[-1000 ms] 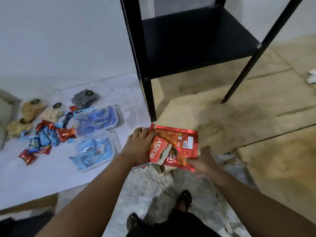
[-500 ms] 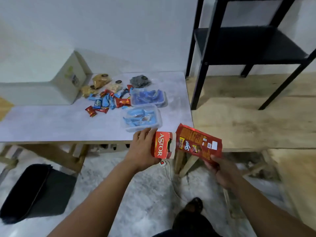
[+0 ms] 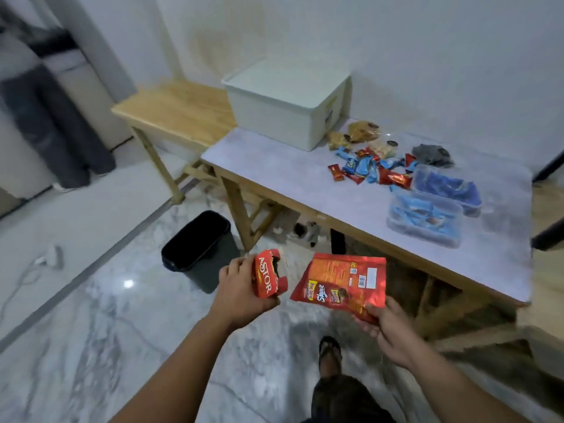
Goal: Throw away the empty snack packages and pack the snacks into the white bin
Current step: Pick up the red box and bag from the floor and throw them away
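My left hand [image 3: 241, 290] grips a torn red Astor box [image 3: 266, 277], held over the floor just right of the black trash bin [image 3: 198, 248]. My right hand [image 3: 386, 328] holds a flat red snack pouch [image 3: 340, 283] by its lower corner. On the grey-topped table [image 3: 305, 184] lie several small red and blue wrapped snacks [image 3: 372, 170], bagged snacks [image 3: 358, 134] and two clear tubs of blue packets [image 3: 427, 219]. The white bin [image 3: 283, 117] stands at the table's far left end against the wall.
A wooden bench [image 3: 174, 111] stands left of the table. Wooden table legs [image 3: 238, 215] rise just behind the trash bin. The floor is marble, and my sandalled foot [image 3: 329, 349] shows below. A dark bag [image 3: 432, 155] lies near the tubs.
The view has swung left from the black shelf to the table, white bin and trash bin. My hands have drawn apart, separating the Astor box from the pouch.
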